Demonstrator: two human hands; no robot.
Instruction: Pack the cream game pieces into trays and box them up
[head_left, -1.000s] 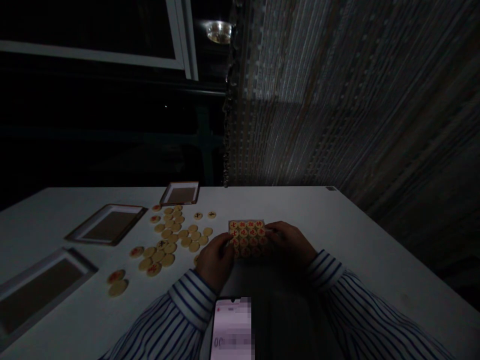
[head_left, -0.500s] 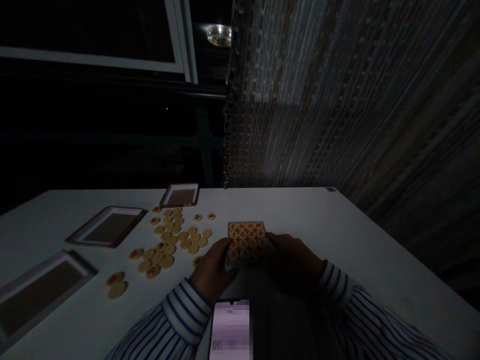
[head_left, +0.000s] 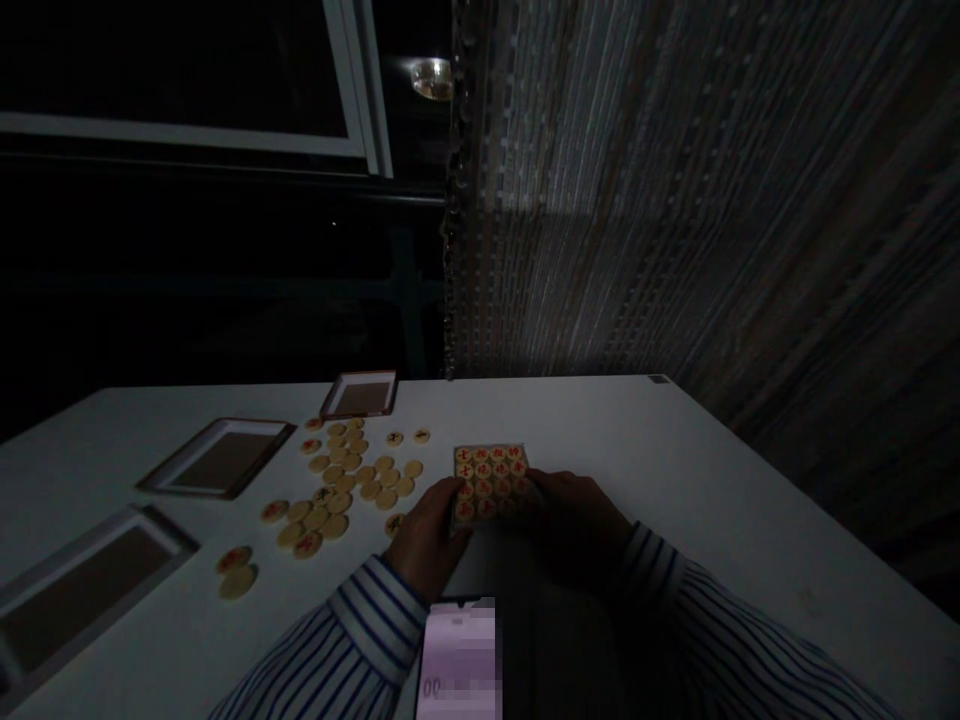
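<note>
Between my two hands is a small clear-edged box [head_left: 489,446] on the white table. Inside it, xiangqi pieces [head_left: 491,469] with red characters sit face up in neat rows. My left hand [head_left: 426,535] is closed on the box's left side, thumb toward the near edge. Dim light falls on my right hand [head_left: 577,515], which grips the right side; its lower fingers are lost in shadow. Loose xiangqi pieces [head_left: 351,461] lie scattered to the left, most showing blank backs, a few showing red or black characters.
Three shallow open trays stand on the left: a far one [head_left: 391,392], a middle one [head_left: 259,470] and a near one [head_left: 169,528]. A lit phone [head_left: 457,650] is at the near edge between my forearms. Behind the white table [head_left: 720,540] hangs a striped curtain [head_left: 555,250].
The view has shifted slightly. My right hand has moved a little left together with the box's right side. Both hands keep their grip, and the loose pieces lie as before.
</note>
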